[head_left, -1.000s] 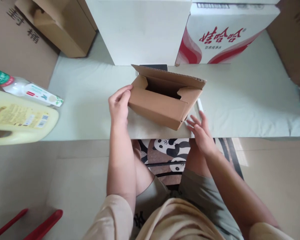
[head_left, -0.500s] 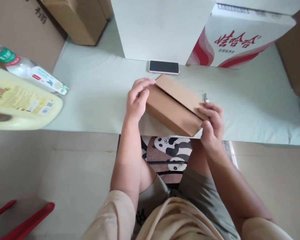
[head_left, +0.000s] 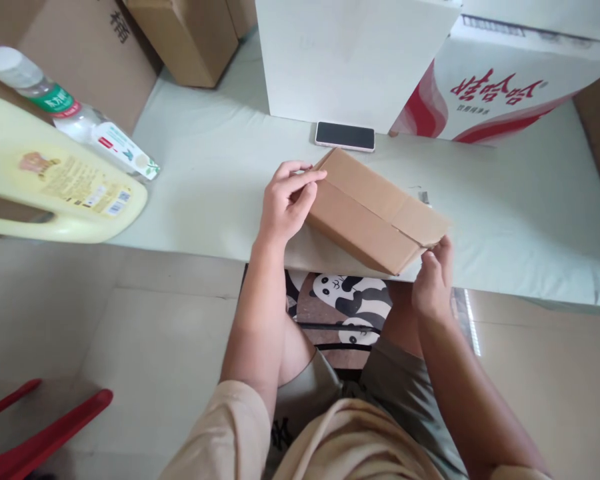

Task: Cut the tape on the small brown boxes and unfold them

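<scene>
A brown cardboard box lies slantwise near the front edge of the table, its two top flaps meeting along a seam. At the far-left end, my left hand is closed around the corner, with fingertips resting on the top. My right hand grips the near-right end, thumb and fingers at the flap corner, where the flap edge sticks out a little. Just behind the box a small metallic piece shows, mostly hidden by the cardboard.
A phone lies behind the box, before a white carton. To its right stands a red-and-white carton. At left are a yellow jug, a clear bottle and a brown carton. Red bars show low at left.
The dark gap between the top flaps has closed to a thin seam. My right hand has slid from the flap's top to the box's end corner. The whole view has shifted slightly.
</scene>
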Action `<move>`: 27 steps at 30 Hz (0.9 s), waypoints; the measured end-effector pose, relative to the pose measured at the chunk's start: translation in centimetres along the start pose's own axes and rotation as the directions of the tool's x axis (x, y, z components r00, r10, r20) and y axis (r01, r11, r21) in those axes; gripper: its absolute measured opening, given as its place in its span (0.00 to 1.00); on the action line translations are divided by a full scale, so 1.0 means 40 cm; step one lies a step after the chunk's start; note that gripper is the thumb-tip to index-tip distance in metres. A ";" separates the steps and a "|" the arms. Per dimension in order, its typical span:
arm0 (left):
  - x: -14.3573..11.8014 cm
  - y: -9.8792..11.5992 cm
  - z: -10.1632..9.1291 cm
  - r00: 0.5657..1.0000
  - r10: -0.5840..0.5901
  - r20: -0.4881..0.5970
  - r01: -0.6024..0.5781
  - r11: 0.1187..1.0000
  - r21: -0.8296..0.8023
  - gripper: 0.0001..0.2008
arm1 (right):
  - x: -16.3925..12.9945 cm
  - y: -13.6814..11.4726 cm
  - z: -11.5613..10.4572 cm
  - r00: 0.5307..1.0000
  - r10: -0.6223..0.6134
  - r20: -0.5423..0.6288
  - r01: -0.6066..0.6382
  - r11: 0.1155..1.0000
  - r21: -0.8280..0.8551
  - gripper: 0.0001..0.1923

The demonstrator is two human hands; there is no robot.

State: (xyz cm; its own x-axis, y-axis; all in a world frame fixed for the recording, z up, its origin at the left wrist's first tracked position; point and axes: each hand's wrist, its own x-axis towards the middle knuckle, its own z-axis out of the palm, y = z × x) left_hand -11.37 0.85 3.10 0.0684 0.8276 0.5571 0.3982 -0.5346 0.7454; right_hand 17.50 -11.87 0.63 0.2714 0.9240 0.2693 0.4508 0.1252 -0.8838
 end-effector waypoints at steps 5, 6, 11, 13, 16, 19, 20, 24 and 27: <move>0.005 -0.016 -0.004 0.998 0.000 -0.070 0.003 1.000 0.031 0.17 | 0.015 0.005 0.010 0.967 0.127 0.220 -0.115 0.991 -0.069 0.27; 0.006 -0.020 -0.005 0.997 -0.007 -0.083 0.010 0.999 0.034 0.17 | 0.019 0.007 0.017 0.961 0.111 0.253 -0.113 0.994 -0.006 0.28; 0.008 -0.037 -0.017 0.983 -0.077 -0.168 0.068 0.996 -0.058 0.16 | 0.024 0.022 0.048 0.967 -0.026 0.252 -0.044 0.963 0.267 0.30; 0.005 -0.041 -0.024 0.967 -0.158 -0.201 0.135 0.983 -0.124 0.16 | 0.019 0.018 0.050 0.968 -0.084 0.237 0.017 0.962 0.272 0.30; 0.000 -0.043 -0.029 0.917 -0.324 -0.231 0.287 0.941 -0.181 0.16 | 0.013 -0.009 0.046 0.959 -0.167 0.230 0.107 0.961 0.255 0.32; -0.005 -0.041 -0.022 0.867 -0.462 -0.188 0.430 0.883 -0.187 0.17 | 0.018 -0.055 0.037 0.925 -0.293 0.243 0.226 0.937 0.267 0.35; -0.007 -0.038 -0.017 0.855 -0.497 -0.148 0.469 0.863 -0.187 0.19 | 0.022 -0.071 0.032 0.904 -0.336 0.263 0.269 0.927 0.261 0.36; -0.009 -0.015 0.009 0.841 -0.536 0.066 0.540 0.828 -0.155 0.30 | 0.047 -0.124 0.003 0.859 -0.353 0.371 0.324 0.936 0.138 0.37; -0.004 0.016 0.030 0.849 -0.449 0.278 0.495 0.860 -0.125 0.33 | 0.074 -0.138 -0.017 0.850 -0.351 0.394 0.356 0.932 0.062 0.38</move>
State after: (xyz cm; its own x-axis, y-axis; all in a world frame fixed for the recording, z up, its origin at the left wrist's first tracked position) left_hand -10.02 0.60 3.03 0.1336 0.9903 0.0371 0.2618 -0.0714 0.9625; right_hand 16.39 -10.05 6.58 -0.2626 0.8834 0.3882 0.4643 0.4683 -0.7517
